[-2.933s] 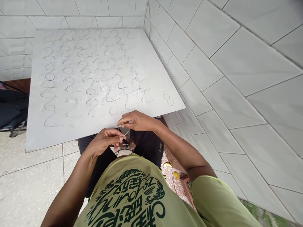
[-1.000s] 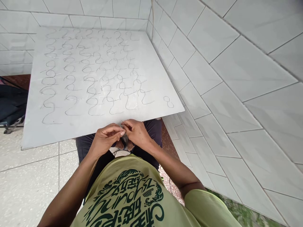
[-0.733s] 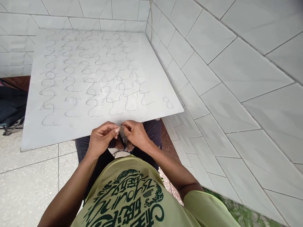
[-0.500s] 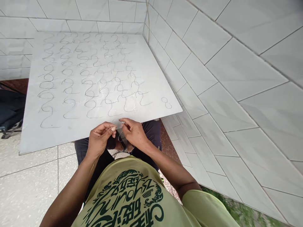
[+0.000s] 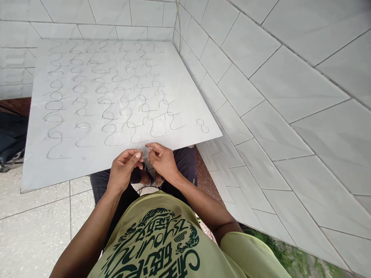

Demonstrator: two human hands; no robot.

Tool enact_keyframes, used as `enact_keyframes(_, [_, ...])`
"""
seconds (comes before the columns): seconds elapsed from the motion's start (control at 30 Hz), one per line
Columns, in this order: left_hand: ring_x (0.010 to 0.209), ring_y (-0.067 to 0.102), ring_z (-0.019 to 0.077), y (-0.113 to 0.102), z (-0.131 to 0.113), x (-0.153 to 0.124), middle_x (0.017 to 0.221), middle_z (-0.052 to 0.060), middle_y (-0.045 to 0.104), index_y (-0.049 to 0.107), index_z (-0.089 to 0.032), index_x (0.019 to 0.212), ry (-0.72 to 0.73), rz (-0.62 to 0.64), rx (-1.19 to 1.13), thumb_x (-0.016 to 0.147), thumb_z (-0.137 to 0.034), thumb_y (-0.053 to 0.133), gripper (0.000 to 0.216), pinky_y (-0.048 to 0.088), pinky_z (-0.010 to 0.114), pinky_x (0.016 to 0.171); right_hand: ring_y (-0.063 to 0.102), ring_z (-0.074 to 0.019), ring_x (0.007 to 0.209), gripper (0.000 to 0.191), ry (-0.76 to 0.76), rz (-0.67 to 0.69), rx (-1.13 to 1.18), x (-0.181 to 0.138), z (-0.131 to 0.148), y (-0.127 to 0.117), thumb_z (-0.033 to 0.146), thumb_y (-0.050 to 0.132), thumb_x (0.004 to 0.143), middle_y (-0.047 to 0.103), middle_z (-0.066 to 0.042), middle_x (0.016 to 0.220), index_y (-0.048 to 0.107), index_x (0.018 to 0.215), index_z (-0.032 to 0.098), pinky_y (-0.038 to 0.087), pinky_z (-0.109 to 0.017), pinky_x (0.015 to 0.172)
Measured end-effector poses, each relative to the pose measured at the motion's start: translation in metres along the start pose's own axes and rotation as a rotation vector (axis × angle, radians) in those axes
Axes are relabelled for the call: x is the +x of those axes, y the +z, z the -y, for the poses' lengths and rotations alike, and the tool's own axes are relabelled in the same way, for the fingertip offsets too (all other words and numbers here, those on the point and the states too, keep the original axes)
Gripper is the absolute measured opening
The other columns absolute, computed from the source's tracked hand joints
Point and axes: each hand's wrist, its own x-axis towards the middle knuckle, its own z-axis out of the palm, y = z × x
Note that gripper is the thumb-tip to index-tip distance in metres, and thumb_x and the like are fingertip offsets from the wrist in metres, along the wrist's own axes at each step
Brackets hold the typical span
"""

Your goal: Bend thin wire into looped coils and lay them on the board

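A thin curved wire runs between my two hands, just over the near edge of the white board. My left hand pinches one part of it between thumb and forefinger. Close beside it on the right, my right hand is closed with thumb and fingertips on the wire's other part. A small arc of wire stands above the fingertips, and another bit hangs below them. Rows of thin wires bent into S and 2 shapes lie on the board. One figure-8 wire sits apart near its right corner.
White tiled walls meet behind and to the right of the board. A cable runs down the corner. Dark bags or cloth lie at the left. My knees are under the board's front edge.
Both hands stay almost in place, with the fingers shifting slightly on the wire. An arc of wire now shows above the fingertips. The view has turned a little.
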Motion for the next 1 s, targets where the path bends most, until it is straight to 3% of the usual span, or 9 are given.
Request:
enact_keyframes(0.07, [0.072,0.062,0.0139,0.0,-0.001,-0.004,0.09,0.005,0.071,0.075,-0.019,0.098,-0.032,0.01,0.092,0.083,-0.047,0.082,0.033,0.05,0.024,0.059,0.059,-0.015,0.059,0.029,-0.002,-0.009,-0.024,0.0,0.002,-0.001,0.028,0.053,0.096,0.069,0.002,0.07,0.071,0.118,0.021,0.05,-0.028,0.065])
enact_keyframes(0.2, [0.055,0.054,0.011,-0.001,-0.001,-0.013,0.065,0.0,0.063,0.077,-0.019,0.093,-0.102,0.065,0.293,0.078,-0.048,0.085,0.033,0.042,0.022,0.049,0.062,-0.0151,0.063,0.028,-0.002,-0.026,-0.08,0.0,0.006,-0.002,0.026,0.054,0.095,0.07,0.002,0.072,0.069,0.118,0.021,0.051,-0.029,0.072])
enact_keyframes(0.3, [0.047,0.046,0.0081,-0.002,-0.001,-0.015,0.057,-0.002,0.059,0.078,-0.018,0.086,-0.122,0.042,0.337,0.082,-0.05,0.081,0.032,0.035,0.02,0.044,0.066,-0.0145,0.067,0.024,0.002,0.0,0.018,0.002,0.006,-0.002,0.027,0.053,0.096,0.072,0.001,0.076,0.067,0.115,0.021,0.051,-0.028,0.073])
enact_keyframes(0.43, [0.044,0.046,0.0071,-0.003,0.001,-0.015,0.062,0.0,0.065,0.08,-0.018,0.088,-0.135,0.011,0.352,0.081,-0.051,0.081,0.034,0.036,0.02,0.041,0.067,-0.0141,0.069,0.019,0.036,0.063,0.222,0.012,0.005,-0.005,0.035,0.057,0.097,0.072,0.001,0.076,0.066,0.103,0.02,0.052,-0.027,0.071])
enact_keyframes(0.6, [0.05,0.054,0.0093,-0.004,0.009,-0.018,0.071,0.001,0.066,0.08,-0.019,0.11,-0.048,-0.017,0.385,0.085,-0.052,0.077,0.041,0.042,0.02,0.043,0.064,-0.0126,0.064,0.023,0.049,0.159,0.383,0.024,0.004,-0.01,0.03,0.06,0.092,0.071,0.001,0.071,0.073,0.105,0.016,0.052,-0.026,0.069])
enact_keyframes(0.8, [0.052,0.054,0.0093,-0.01,0.015,-0.023,0.072,0.0,0.066,0.079,-0.019,0.115,-0.018,-0.004,0.45,0.092,-0.046,0.069,0.037,0.043,0.019,0.044,0.061,-0.0114,0.058,0.028,0.053,0.111,0.328,0.023,-0.01,-0.007,0.022,0.056,0.087,0.069,0.004,0.065,0.073,0.11,0.017,0.051,-0.024,0.064])
enact_keyframes(1.0, [0.054,0.055,0.0089,-0.015,0.013,-0.027,0.07,-0.001,0.066,0.079,-0.02,0.116,0.01,0.037,0.548,0.094,-0.043,0.066,0.034,0.044,0.019,0.051,0.061,-0.0113,0.06,0.034,-0.028,0.272,0.177,0.031,-0.012,-0.014,0.019,0.053,0.089,0.067,0.004,0.066,0.074,0.116,0.018,0.049,-0.024,0.064])
